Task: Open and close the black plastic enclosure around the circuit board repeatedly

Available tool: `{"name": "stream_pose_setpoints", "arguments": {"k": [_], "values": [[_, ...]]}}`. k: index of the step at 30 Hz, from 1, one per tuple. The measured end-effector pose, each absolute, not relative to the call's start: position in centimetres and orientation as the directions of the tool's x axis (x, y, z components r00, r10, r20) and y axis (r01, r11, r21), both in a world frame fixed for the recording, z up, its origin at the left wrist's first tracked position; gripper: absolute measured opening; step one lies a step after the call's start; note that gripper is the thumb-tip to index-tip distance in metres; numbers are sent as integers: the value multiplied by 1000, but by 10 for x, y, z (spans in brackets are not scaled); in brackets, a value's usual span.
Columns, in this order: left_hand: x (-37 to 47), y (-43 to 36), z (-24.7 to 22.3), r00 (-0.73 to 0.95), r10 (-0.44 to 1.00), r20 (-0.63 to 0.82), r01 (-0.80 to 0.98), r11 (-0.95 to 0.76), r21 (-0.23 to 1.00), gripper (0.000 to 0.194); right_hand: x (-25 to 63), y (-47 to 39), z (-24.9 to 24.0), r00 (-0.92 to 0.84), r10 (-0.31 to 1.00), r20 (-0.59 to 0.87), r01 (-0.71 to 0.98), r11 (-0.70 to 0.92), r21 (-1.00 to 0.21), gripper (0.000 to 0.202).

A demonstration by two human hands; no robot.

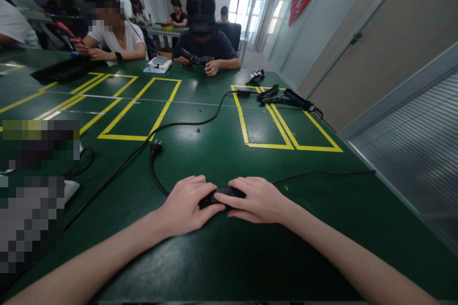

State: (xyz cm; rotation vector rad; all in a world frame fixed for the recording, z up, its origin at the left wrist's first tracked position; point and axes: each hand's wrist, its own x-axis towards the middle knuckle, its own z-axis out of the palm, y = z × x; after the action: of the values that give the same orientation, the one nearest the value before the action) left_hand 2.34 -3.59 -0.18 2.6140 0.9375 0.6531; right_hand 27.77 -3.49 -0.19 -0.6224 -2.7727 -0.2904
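Note:
A small black device (219, 195) lies on the green table (222, 152) right in front of me, mostly covered by my fingers. My left hand (188, 205) grips its left end and my right hand (254, 198) covers its right end, the fingertips of both meeting over it. A black cable with a plug (155, 147) curls away from under my left hand, and a thin black cord (322, 172) runs off to the right from under my right hand.
Yellow tape rectangles (141, 107) mark the tabletop. Black tools and cables (286, 98) lie at the far right rectangle. A long black cable (193, 124) crosses the middle. Other people sit at the far side holding black devices; a white unit (158, 64) stands before them.

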Motion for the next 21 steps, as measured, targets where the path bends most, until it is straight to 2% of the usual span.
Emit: {"name": "stream_pose_setpoints", "arguments": {"k": [2, 4, 6, 9, 12, 15, 18, 21], "values": [[23, -35, -1, 668, 644, 372, 511, -761, 399, 27, 280, -35, -4, -853, 396, 340, 466, 872, 152, 39], [21, -33, 0, 643, 592, 487, 483, -806, 343, 30, 285, -31, -7, -810, 436, 392, 503, 861, 81, 40], [19, -32, 1, 629, 493, 601, 453, -861, 232, 37, 294, -23, -10, -709, 525, 470, 561, 824, -75, 42], [14, -32, 3, 627, 382, 679, 424, -898, 114, 39, 318, 0, -13, -404, 707, 581, 631, 675, -382, 44], [13, -32, 0, 685, 373, 625, 376, -917, 135, 35, 350, 25, -11, 35, 798, 602, 614, 458, -643, 44], [14, -32, -5, 761, 379, 527, 316, -925, 210, 34, 383, 42, -6, 339, 826, 452, 423, 295, -857, 53], [15, -31, -9, 792, 390, 470, 288, -917, 277, 33, 414, 48, -1, 483, 809, 336, 273, 226, -935, 52], [15, -31, -9, 804, 409, 431, 285, -902, 325, 32, 442, 51, 0, 561, 763, 321, 393, 96, -914, 51]]}}
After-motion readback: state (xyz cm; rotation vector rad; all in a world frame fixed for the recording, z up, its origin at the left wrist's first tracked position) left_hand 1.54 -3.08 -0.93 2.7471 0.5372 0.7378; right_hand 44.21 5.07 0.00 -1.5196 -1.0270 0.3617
